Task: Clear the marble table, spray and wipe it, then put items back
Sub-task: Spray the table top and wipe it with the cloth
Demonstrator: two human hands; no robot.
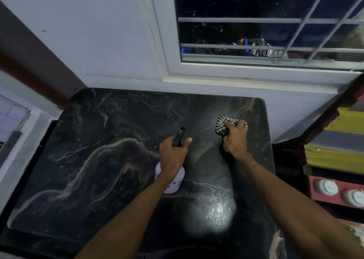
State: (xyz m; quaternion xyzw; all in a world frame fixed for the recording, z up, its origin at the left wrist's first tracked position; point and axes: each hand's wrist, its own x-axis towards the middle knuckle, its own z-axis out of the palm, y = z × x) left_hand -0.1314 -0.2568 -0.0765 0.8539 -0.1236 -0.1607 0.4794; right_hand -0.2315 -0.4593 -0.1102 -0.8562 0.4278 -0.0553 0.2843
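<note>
A black marble table (94, 160) with pale veins fills the middle of the view, and nothing stands on its top. My left hand (173, 154) grips a spray bottle (171, 183) with a white body and a black nozzle that points away from me, above the table's middle. My right hand (235, 138) presses a bunched black-and-white checked cloth (223, 123) onto the marble near the far right corner. Fine droplets speckle the surface, and a bright wet glare sits at the near right.
The table stands against a white wall (98, 41) under a barred window (256, 22). A brown frame (29, 57) runs at the left. To the right stand coloured shelves (338, 150) with white round objects (326, 187) on a red shelf.
</note>
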